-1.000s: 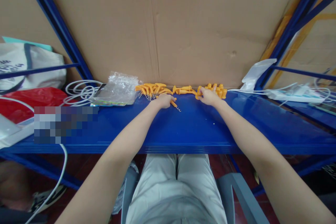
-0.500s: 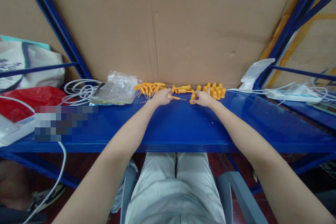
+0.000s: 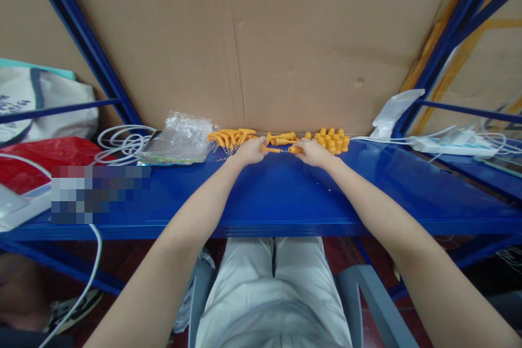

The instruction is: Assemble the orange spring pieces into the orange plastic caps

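My left hand (image 3: 252, 150) is closed on a small orange corkscrew piece (image 3: 272, 150) with a thin metal spiral. My right hand (image 3: 311, 151) pinches an orange cap (image 3: 294, 149), and the two parts meet end to end between my hands, just above the blue shelf (image 3: 285, 196). Behind my left hand lies a pile of orange corkscrew pieces (image 3: 231, 136). Behind my right hand stands a cluster of orange caps (image 3: 333, 140). A few joined orange pieces (image 3: 283, 138) lie between the two heaps, against the cardboard.
A clear plastic bag (image 3: 181, 138) and a coiled white cable (image 3: 122, 144) lie at the left. A red bag (image 3: 49, 155) and a white tote (image 3: 36, 109) sit farther left. A white power strip (image 3: 452, 147) with cables lies at the right. Cardboard (image 3: 265, 38) backs the shelf.
My right hand took a cap from the cluster and moved left. My left hand lifted a corkscrew piece and turned it sideways. The two parts now meet between my hands.
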### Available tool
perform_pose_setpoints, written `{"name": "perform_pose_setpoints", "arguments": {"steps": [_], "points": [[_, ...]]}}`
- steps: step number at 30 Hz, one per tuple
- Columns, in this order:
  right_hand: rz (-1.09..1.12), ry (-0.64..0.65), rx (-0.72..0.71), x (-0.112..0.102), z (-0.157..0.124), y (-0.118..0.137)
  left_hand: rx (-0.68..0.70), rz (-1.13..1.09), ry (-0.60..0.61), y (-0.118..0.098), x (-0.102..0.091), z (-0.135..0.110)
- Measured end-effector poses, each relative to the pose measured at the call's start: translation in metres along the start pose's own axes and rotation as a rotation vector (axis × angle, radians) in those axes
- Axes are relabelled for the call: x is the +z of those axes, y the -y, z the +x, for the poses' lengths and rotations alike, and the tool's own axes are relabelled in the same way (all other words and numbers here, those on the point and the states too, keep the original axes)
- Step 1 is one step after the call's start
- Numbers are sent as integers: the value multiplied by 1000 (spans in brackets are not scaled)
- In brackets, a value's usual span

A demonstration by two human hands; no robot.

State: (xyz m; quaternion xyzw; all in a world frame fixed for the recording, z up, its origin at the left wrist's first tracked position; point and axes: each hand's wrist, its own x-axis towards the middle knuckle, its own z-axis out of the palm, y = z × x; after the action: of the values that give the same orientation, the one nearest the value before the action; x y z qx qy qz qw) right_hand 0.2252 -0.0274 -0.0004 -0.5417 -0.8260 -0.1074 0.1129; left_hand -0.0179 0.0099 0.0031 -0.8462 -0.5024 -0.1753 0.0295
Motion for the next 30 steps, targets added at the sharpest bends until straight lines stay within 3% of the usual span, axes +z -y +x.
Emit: {"name": "perform_pose_setpoints", "arguments": {"steps": [10,19,25,30], "points": [[-107,7,143,-7,-4,0,8,-7,-47,-1,-2,-1],[144,-151,-137,15,8,-11,90,-124,-57,-2,5,3],[265,-201,-227,25,11,-21,85,-167,-75,-4,9,3],[310,-196,-216,30,14,-24,116,-182,-81,1,12,5]]}}
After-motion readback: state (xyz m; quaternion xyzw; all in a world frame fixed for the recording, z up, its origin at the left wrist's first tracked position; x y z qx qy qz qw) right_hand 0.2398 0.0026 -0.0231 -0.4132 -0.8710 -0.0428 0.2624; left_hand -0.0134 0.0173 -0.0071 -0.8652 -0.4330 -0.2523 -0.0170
